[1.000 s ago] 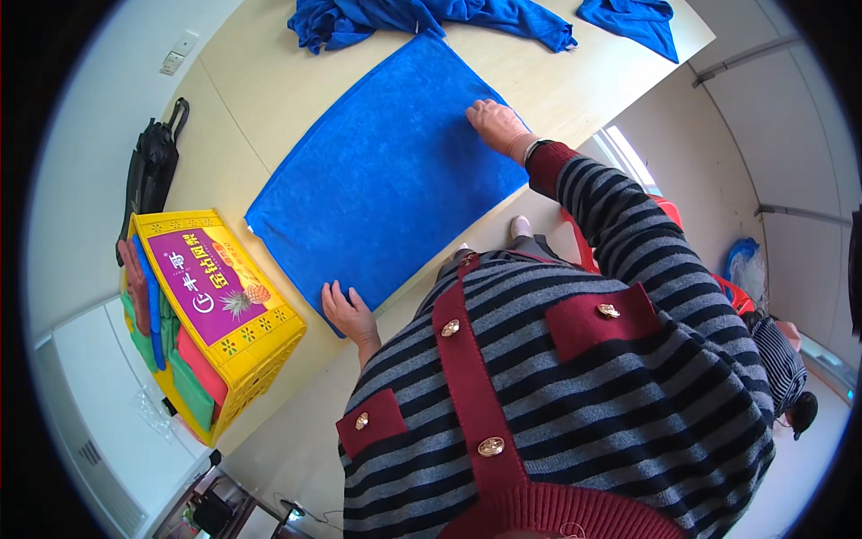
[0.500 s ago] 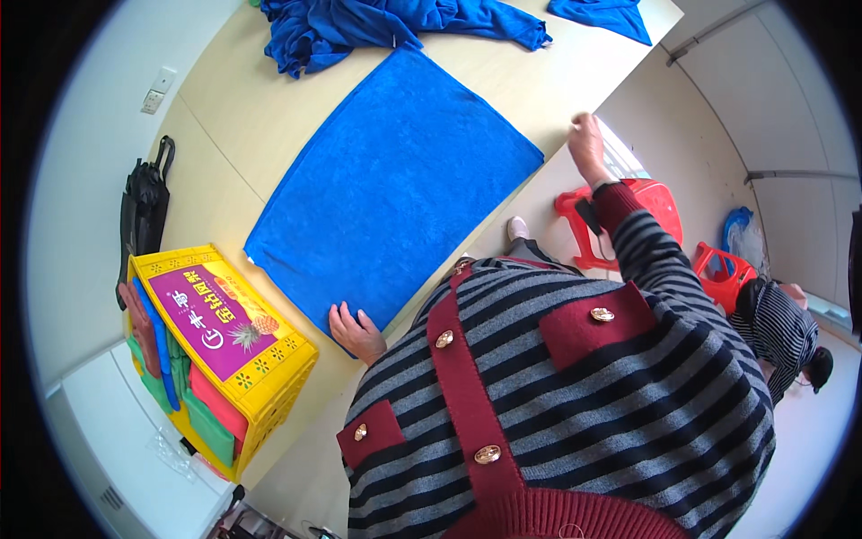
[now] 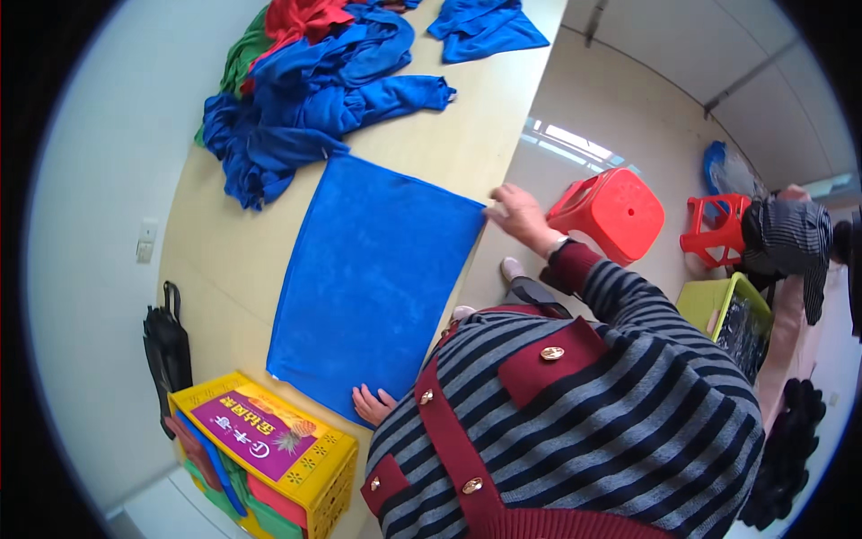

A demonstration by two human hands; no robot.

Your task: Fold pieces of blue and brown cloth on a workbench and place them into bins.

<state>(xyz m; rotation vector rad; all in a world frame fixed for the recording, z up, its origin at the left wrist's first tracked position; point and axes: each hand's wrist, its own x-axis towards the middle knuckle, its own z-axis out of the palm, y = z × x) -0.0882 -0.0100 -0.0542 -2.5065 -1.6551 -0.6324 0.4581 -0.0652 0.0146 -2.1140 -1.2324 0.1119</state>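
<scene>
A blue towel (image 3: 377,278) is spread flat on the pale wooden table (image 3: 229,242). My left hand (image 3: 373,406) rests on its near corner, fingers apart and flat on the cloth. My right hand (image 3: 523,217) is at the right corner, by the table's edge. Its fingers are loosely extended and the thumb is near the corner; I see no cloth gripped between them. Past the towel's far edge lies a heap of crumpled blue cloths (image 3: 314,99), touching its far left corner. Another blue cloth (image 3: 489,31) sits separately at the far right.
A yellow plastic crate (image 3: 337,458) of folded cloths stands left of me, with a black umbrella (image 3: 167,346) beside it. Red cloth (image 3: 301,22) and green cloth (image 3: 247,49) lie in the heap. Rightward are red stools (image 3: 620,216), a green bin (image 3: 705,301) and another person (image 3: 786,234).
My right hand has come down from beyond the table edge to the towel's right corner. My left hand stays on the near corner. The view has shifted, showing more of the heap.
</scene>
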